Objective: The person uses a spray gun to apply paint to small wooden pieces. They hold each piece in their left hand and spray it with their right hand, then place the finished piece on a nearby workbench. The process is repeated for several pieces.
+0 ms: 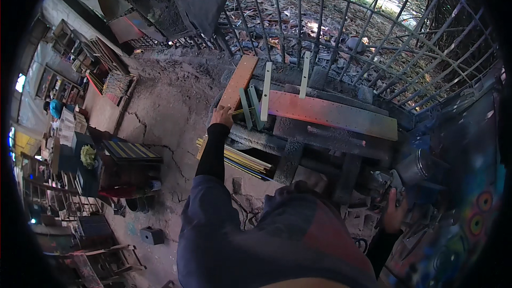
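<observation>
My left hand [222, 117] is closed around the near end of an orange-brown wooden board [240, 82] with small holes. Beside its fingers lies a thin yellow stick [244, 110], across grey-green strips [251, 108]. At the right, my right hand [394, 214] is raised against a metal spray gun [393, 179] with a silver cup [415, 166]; its grip is partly hidden. A long board [333, 114], reddish at one end and pale at the other, rests on the dark bench. Two pale strips with holes, a nearer strip [265, 93] and a farther strip [304, 74], stand out beyond its edge.
A metal-bar fence [320, 16] bounds the far side, with dry leaves beyond. Yellow sticks [248, 160] lie bundled under the bench. Cracked floor [160, 101] stretches left toward a stack of striped panels [130, 150], a small dark box [152, 236] and cluttered shelves [56, 82].
</observation>
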